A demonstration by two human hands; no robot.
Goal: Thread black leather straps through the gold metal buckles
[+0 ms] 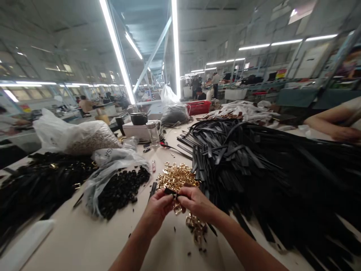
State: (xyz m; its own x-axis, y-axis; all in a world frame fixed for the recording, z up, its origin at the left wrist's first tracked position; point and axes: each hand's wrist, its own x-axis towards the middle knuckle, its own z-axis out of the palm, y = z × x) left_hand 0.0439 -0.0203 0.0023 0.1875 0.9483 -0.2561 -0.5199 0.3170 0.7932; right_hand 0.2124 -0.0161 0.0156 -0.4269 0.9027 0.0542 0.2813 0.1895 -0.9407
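My left hand [160, 206] and my right hand [196, 201] meet at the middle of the table, fingers closed on a black strap [169, 191]. A gold buckle [177, 209] hangs just below the fingertips, and how it joins the strap is hidden by them. Right behind the hands lies a heap of gold buckles [176, 175]. A smaller cluster of gold buckles [196, 226] rests under my right wrist. To the left, an open plastic bag [97, 180] spills small black loops [121, 192].
A big pile of black straps [248, 162] covers the right side. Finished-looking black straps with buckles [42, 180] lie left, beside a full plastic bag [81, 135]. Behind stand a glass jar [153, 133], a dark cup [138, 118] and a red basket [199, 107]. Another person's arm [335, 118] is at right.
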